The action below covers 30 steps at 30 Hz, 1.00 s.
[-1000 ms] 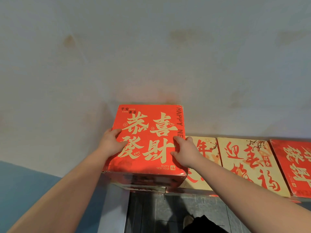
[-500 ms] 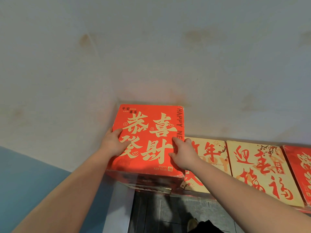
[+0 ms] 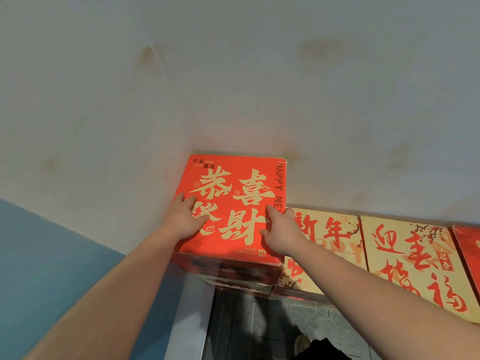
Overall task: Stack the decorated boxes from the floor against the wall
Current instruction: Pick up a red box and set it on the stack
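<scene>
A red box (image 3: 233, 203) with gold characters sits on top of a stack, its far edge against the pale wall (image 3: 233, 74). My left hand (image 3: 185, 219) lies flat on the box's left part, fingers spread on its top. My right hand (image 3: 281, 231) grips the right edge, thumb on top. To the right, one level lower, stand a cream box (image 3: 330, 237) with red characters, a second cream box (image 3: 415, 263) and a red box (image 3: 470, 245) at the frame's edge.
A blue surface (image 3: 52, 268) fills the lower left beside a grey vertical edge (image 3: 192, 320). Dark grey floor (image 3: 259, 328) shows far below, with a shoe tip (image 3: 302, 342) and dark clothing.
The view has shifted slightly left and down. Both hands have stayed on the red box, which looks pressed closer to the wall.
</scene>
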### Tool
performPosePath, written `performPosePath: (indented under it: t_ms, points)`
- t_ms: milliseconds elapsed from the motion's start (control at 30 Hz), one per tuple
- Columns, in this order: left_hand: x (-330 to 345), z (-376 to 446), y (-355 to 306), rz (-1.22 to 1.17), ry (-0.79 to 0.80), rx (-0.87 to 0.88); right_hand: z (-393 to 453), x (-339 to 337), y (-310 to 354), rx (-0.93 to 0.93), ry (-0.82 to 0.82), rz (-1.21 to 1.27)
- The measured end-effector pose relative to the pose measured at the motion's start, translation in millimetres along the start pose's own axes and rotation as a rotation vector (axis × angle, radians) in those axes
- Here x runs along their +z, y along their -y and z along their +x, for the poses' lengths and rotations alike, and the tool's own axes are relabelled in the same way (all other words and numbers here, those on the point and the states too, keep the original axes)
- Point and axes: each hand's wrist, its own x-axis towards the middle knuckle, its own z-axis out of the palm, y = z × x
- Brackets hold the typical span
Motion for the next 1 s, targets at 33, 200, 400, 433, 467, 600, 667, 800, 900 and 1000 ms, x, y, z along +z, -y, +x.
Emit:
performPosePath:
  t_ms: [33, 200, 400, 433, 467, 600, 667, 800, 900, 1000]
  points:
    - [0.6, -1.0, -0.3, 0.000, 0.001, 0.001, 0.1, 0.6, -0.1, 0.001, 0.001, -0.005]
    - [0.7, -5.3, -4.4, 0.034, -0.019, 0.027, -1.2, -0.8, 0.0, -0.003, 0.001, -0.012]
    - [-8.7, -10.6, -12.1, 0.075, -0.023, 0.084, -7.2, -4.3, -2.4, 0.005, 0.006, -0.062]
    - [-11.3, -12.8, -14.2, 0.076, -0.030, 0.093, -8.4, -5.4, -2.5, 0.010, -0.001, -0.082]
    - [-13.7, -15.2, -16.4, 0.070, -0.038, 0.103, -9.3, -7.0, -2.3, 0.014, -0.011, -0.105]
    - [-25.2, -34.3, -24.3, 0.030, -0.064, 0.109, -13.6, -21.8, 2.4, -0.007, -0.083, -0.195]
    - [-29.6, -49.6, -27.5, 0.026, -0.081, 0.092, -13.9, -30.2, 6.7, -0.060, -0.116, -0.225]
    - [-28.9, -95.9, -31.3, -0.025, -0.128, 0.019, -15.0, -38.5, 17.9, -0.245, -0.108, -0.317]
    - [-12.5, -143.0, -26.7, -0.070, -0.152, -0.105, -26.6, -31.5, 25.2, -0.433, -0.054, -0.348]
    - [18.7, -195.9, -18.9, -0.087, -0.120, -0.257, -53.4, -11.2, 21.3, -0.633, 0.012, -0.418]
